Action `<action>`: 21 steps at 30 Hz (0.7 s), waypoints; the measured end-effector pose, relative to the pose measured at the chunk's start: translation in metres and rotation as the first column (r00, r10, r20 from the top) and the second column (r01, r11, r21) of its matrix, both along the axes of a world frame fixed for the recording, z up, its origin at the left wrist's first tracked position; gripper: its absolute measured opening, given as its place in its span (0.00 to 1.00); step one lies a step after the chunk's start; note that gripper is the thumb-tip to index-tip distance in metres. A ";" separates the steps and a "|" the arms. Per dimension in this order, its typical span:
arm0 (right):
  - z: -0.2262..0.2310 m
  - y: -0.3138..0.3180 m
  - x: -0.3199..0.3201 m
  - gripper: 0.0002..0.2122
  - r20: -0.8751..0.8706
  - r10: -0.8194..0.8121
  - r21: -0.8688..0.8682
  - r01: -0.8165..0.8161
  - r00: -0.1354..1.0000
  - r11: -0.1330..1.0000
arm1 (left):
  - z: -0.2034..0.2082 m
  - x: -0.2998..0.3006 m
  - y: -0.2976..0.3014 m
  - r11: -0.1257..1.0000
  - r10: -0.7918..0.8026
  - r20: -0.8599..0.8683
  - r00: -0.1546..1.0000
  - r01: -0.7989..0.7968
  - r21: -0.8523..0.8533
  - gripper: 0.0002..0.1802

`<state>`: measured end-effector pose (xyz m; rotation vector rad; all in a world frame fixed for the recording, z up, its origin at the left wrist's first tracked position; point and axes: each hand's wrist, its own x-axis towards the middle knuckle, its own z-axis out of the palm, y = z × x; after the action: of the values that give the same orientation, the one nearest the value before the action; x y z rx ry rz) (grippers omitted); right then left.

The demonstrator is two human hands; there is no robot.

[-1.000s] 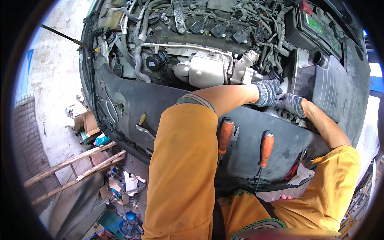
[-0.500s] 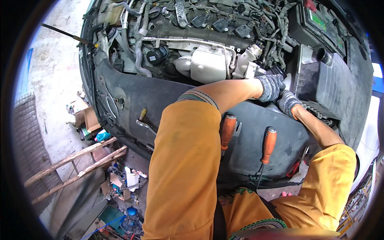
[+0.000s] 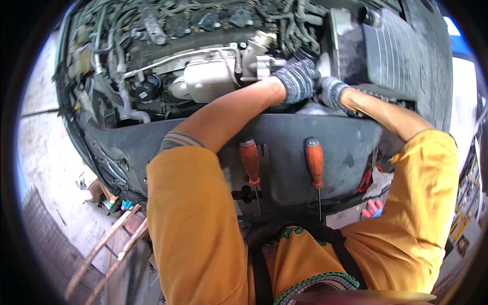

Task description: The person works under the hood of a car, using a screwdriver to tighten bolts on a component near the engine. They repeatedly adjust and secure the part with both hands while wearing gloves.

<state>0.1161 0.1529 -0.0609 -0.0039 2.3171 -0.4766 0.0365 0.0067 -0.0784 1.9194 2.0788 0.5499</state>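
Observation:
My left hand (image 3: 296, 81), in a grey knit glove, reaches down beside a black hose end (image 3: 306, 55) in the engine bay. Its fingers curl inward, and whatever they grip is hidden. Close against it, on the right, my gloved right hand (image 3: 333, 93) is also curled, with its fingertips out of sight. Both work in the gap between the silver metal housing (image 3: 262, 66) of the engine and the black air filter box (image 3: 389, 53). A pale, shiny part (image 3: 316, 108) shows just below them.
Two orange-handled screwdrivers (image 3: 249, 160) (image 3: 314, 163) rest on the black front panel (image 3: 284, 134). Red-handled pliers (image 3: 365, 180) and a whitish rag (image 3: 379, 183) lie near my right sleeve. A silver heat shield (image 3: 208, 79) sits left of my hands. A wooden ladder (image 3: 104, 244) stands lower left.
The view has shifted, so the engine bay now appears farther left and higher. Both hands stay together at the same spot beside the black hose end, with slightly changed poses.

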 end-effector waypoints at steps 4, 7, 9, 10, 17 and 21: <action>-0.012 0.006 0.024 0.09 -0.374 0.037 -0.071 -0.068 0.927 0.995 | 0.026 -0.018 0.011 0.946 -0.085 -0.060 0.995 0.062 -0.320 0.11; 0.022 -0.012 0.013 0.07 -0.227 0.109 -0.085 -0.131 0.968 0.988 | 0.046 -0.060 -0.044 0.975 0.154 0.326 0.933 -0.198 0.106 0.13; 0.025 -0.002 0.015 0.08 -0.196 0.154 -0.077 -0.172 0.968 0.982 | 0.069 -0.080 -0.060 0.886 0.382 0.222 0.897 -0.424 0.188 0.13; 0.025 -0.001 0.012 0.08 -0.184 0.199 -0.056 -0.212 0.963 0.976 | 0.073 -0.086 -0.072 0.831 0.478 0.184 0.859 -0.510 0.221 0.15; 0.003 0.008 0.011 0.10 -0.298 0.555 0.152 -0.535 0.777 0.831 | 0.075 -0.088 -0.087 0.605 0.551 0.646 0.528 -0.786 0.126 0.10; 0.004 0.011 0.008 0.09 -0.353 0.677 0.219 -0.646 0.646 0.731 | 0.082 -0.091 -0.081 0.644 0.611 0.511 0.604 -0.755 0.124 0.11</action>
<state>0.1239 0.1636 -0.0570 -0.9881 2.5078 0.0064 -0.0541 -0.0741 0.0035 0.8463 2.4625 1.4272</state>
